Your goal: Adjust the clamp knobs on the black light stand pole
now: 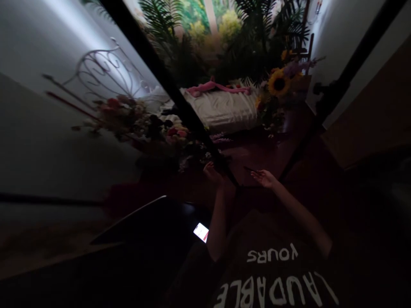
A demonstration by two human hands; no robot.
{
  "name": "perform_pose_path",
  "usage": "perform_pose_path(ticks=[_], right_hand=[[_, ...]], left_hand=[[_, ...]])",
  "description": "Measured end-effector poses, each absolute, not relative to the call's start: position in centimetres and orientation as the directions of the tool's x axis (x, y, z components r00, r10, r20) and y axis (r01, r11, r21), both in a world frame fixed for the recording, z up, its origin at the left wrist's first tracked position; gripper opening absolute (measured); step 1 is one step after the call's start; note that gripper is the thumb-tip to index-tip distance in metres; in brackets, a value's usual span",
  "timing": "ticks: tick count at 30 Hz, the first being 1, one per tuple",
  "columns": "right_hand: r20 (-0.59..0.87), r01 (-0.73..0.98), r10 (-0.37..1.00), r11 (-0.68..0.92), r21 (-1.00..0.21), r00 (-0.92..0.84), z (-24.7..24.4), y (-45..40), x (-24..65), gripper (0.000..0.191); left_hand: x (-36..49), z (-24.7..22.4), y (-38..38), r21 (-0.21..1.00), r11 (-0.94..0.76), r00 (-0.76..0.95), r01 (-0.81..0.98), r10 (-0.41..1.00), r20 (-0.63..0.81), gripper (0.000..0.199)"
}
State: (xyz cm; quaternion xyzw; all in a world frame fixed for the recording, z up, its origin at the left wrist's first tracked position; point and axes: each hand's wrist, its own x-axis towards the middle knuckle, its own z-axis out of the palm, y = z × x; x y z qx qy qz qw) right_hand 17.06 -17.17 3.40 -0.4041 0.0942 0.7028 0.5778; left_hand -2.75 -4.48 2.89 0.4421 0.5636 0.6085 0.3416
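Observation:
The room is dim. My right hand reaches forward with the palm partly up, its fingers closed on a thin dark object whose kind is too dark to make out. To its left, my left hand is raised beside a slanting black pole. Its fingers are loosely bent and apart, and nothing shows in them; I cannot tell whether they touch the pole. A lit phone lies on a dark surface by my left forearm.
A second black pole slants down on the right, meeting the first low in front of me. Beyond stands a bed with a pale cover and a pink plush toy. Flowers, a sunflower and a metal headboard surround it.

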Motion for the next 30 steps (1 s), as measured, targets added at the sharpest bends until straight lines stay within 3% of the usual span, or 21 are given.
perform_pose_path(ticks=[3,6,11,21,25,28,30], right_hand=[[-0.705,-0.838,0.705,-0.429,-0.338,-0.076,4.8,-14.5,14.4,0.019],[-0.668,-0.804,0.729,-0.484,-0.346,-0.151,6.8,-11.7,12.2,0.022],[-0.589,-0.778,0.787,-0.483,-0.402,-0.184,9.4,-7.6,10.7,0.026],[-0.428,-0.534,0.896,-0.419,-0.734,-0.116,9.1,-5.6,12.4,0.006],[-0.357,-0.317,0.933,-0.354,-0.88,-0.049,8.6,-5.4,13.4,0.024],[-0.116,-0.019,0.993,-0.116,-0.993,0.016,8.7,-5.2,13.7,0.035],[0.091,0.296,0.994,0.068,-0.953,0.065,8.9,-5.6,13.6,0.025]], left_hand=[[-2.2,4.8,-2.6,0.97,-0.233,-0.175,0.067,0.954,0.242,0.039],[-1.4,4.7,-1.3,0.965,-0.231,-0.032,0.123,0.971,0.236,0.046],[-0.8,2.5,0.0,0.953,-0.228,-0.065,0.202,0.967,0.245,0.057],[0.0,2.2,-0.2,0.912,-0.329,-0.097,0.243,0.928,0.361,0.059],[0.1,2.1,0.0,0.909,-0.333,-0.11,0.249,0.923,0.368,0.053],[0.1,2.1,0.0,0.912,-0.326,-0.097,0.25,0.928,0.359,0.049],[0.0,2.1,-0.1,0.915,-0.319,-0.089,0.247,0.933,0.349,0.047]])
